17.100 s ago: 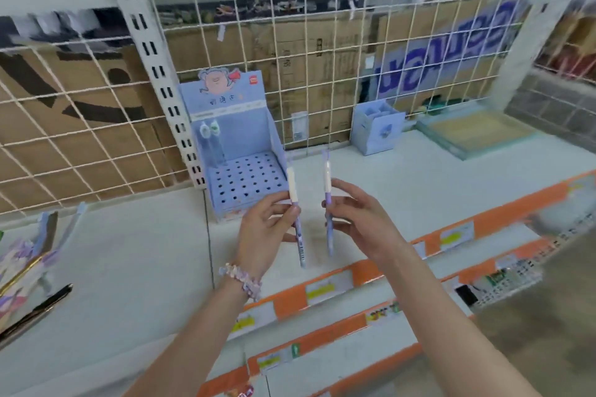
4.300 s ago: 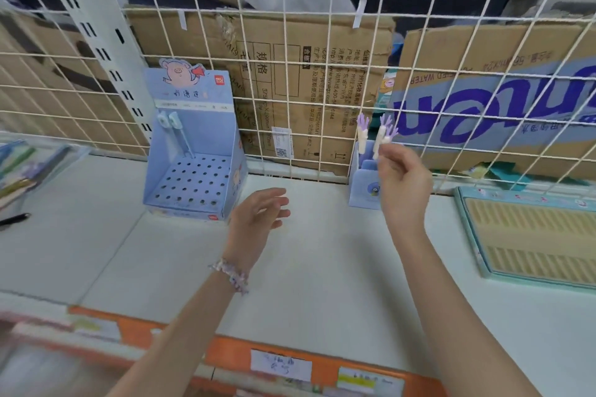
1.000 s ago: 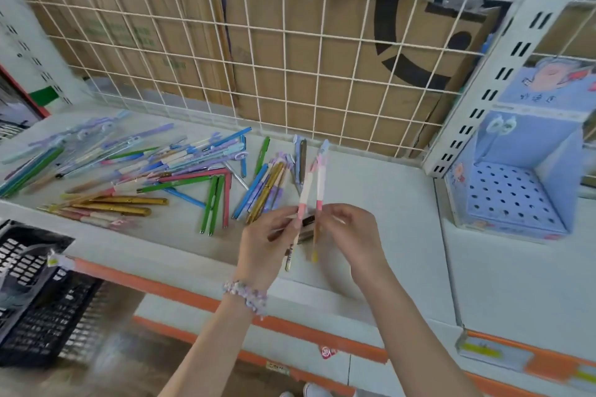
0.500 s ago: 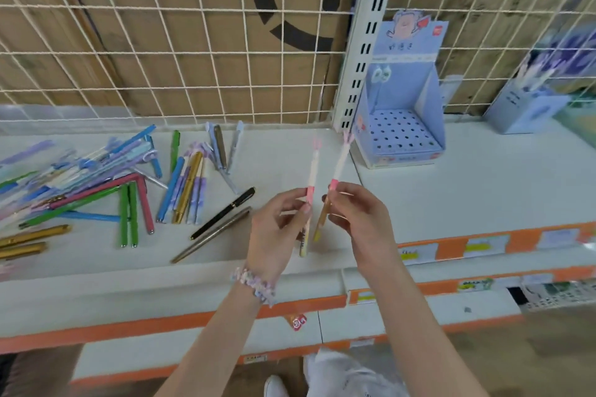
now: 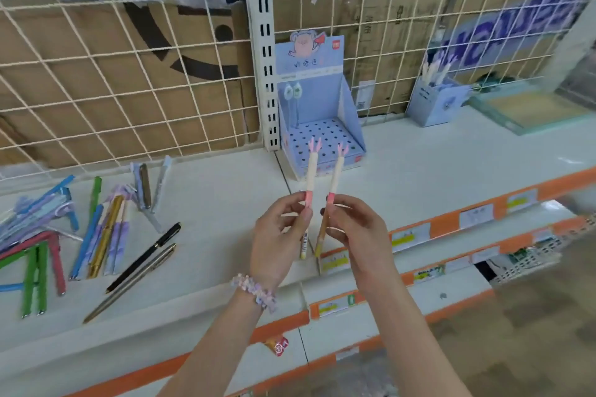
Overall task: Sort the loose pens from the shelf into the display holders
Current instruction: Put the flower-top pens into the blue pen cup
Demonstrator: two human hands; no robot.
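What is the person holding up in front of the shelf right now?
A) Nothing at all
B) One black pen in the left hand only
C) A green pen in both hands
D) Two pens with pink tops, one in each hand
D: the left hand pinches one pink-topped pen and the right hand pinches the other pink-topped pen, both held upright.

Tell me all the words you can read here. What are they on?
None reads clearly.
Blue holder: a few blurred characters under a pig drawing, unreadable.
Cardboard box: big blue letters, too blurred to read.
Price tags on the shelf edge: too small.
Pen in left hand: tiny print, unreadable.
Pen in right hand: nothing readable.
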